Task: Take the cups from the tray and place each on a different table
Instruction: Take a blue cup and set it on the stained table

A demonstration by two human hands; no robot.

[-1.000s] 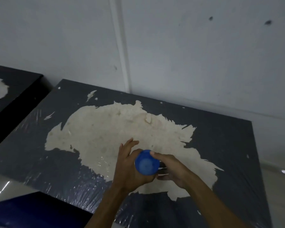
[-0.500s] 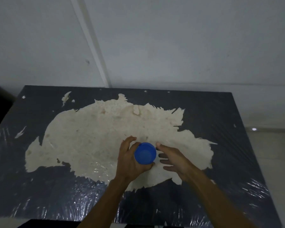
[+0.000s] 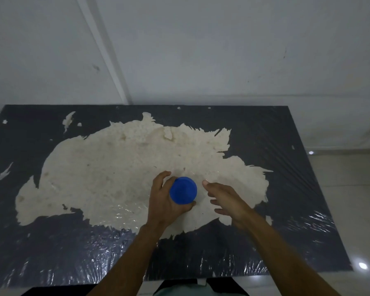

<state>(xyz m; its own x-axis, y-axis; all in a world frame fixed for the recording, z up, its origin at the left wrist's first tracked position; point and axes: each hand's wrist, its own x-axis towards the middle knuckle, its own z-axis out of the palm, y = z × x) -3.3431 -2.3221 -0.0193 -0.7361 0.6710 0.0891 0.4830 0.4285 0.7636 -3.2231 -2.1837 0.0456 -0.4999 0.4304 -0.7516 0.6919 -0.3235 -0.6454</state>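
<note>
A blue cup (image 3: 183,190) stands on the dark table (image 3: 286,133), over the big pale worn patch near the table's middle. My left hand (image 3: 161,201) curls round the cup from its left, thumb under its near side. My right hand (image 3: 224,199) hovers just to the cup's right with fingers spread and loose, a small gap between it and the cup. No tray shows in this view.
The table is wrapped in shiny plastic film and stands against a white wall (image 3: 222,50). A pale tiled floor (image 3: 346,189) lies to the right. The table's near edge runs just above my body at the bottom.
My right hand has let go of the cup and drawn slightly to the right. My left hand keeps its hold. The view has swung so the table sits squarely ahead.
</note>
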